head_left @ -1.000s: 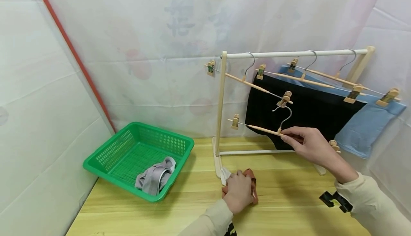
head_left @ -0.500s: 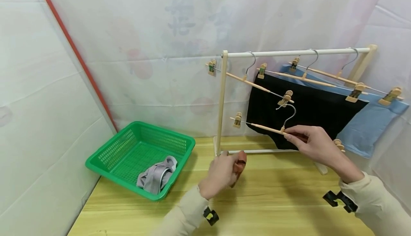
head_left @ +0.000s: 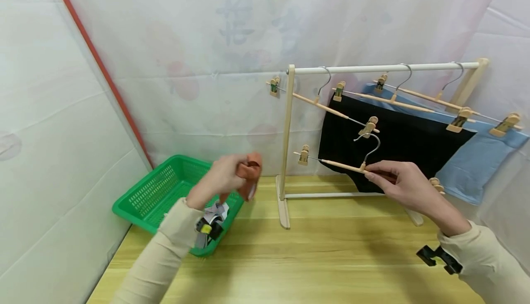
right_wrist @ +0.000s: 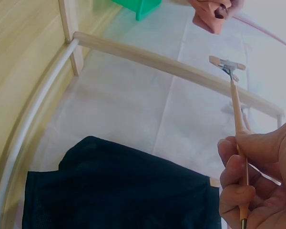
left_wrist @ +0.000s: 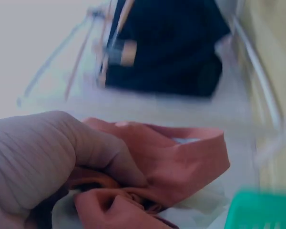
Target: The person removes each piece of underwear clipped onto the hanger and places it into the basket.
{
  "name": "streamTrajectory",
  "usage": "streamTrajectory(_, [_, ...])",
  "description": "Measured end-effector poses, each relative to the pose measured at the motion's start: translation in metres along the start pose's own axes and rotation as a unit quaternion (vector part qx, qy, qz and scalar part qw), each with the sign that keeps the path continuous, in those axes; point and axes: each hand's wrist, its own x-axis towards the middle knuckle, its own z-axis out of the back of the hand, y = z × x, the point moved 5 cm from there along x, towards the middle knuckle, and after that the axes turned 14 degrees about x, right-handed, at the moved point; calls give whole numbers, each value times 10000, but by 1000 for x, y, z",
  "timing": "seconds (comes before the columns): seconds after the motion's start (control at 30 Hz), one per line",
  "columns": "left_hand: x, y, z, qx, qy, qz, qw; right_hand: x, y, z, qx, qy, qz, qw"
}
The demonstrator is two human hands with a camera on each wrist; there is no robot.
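Note:
My left hand [head_left: 221,175] grips a bunched rust-orange garment [head_left: 250,170] in the air, over the right side of the green basket [head_left: 142,221]. In the left wrist view the thumb presses into the folds of the cloth, and a white part shows below. My right hand [head_left: 399,182] pinches a wooden clip hanger [head_left: 341,165] near the base of its metal hook, in front of the rack. One of its end clips [head_left: 303,155] carries no cloth. A grey garment [head_left: 217,212] lies in the basket, partly hidden by the left wrist.
A wooden rack with a white top rail [head_left: 385,69] stands at the right. On it hang a bare clip hanger [head_left: 331,111], black shorts [head_left: 372,134] and a light blue garment [head_left: 468,170]. Pale cloth walls [head_left: 198,65] enclose the wooden table [head_left: 323,258].
My left hand has lifted the rust-orange garment off the table and carried it up and left to the basket. My right hand stays almost still with the hanger.

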Motion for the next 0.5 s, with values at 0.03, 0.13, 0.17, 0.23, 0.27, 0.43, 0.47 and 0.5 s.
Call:
streamTrajectory(0.03, [2,13,3,58,108,49,9999,0,0,0,-19,0,36,10000])
streamTrajectory(0.13, [5,50,10,327,337,175,9987,-2,0,0,-55,-1,90,9999])
streamTrajectory(0.17, [5,62,10,391,421,217,9981,-2,0,0,-62,-7,99,9999])
streamTrajectory(0.23, [4,84,8,413,647,332,9965,-3,0,1,-96,-17,106,9999])
streamTrajectory(0.27, [4,95,6,419,758,402,9954,-4,0,1,-102,-20,106,9999])
streamTrajectory(0.43, [-1,134,-13,418,1360,639,9878,-5,-2,3,-111,-36,28,9999])
streamTrajectory(0.47, [-1,140,-18,476,1452,666,9860,-6,-2,3,-105,-31,13,9999])
streamTrajectory(0.5, [-1,145,-22,524,1546,703,9841,-7,-3,3,-97,-23,-6,10000])
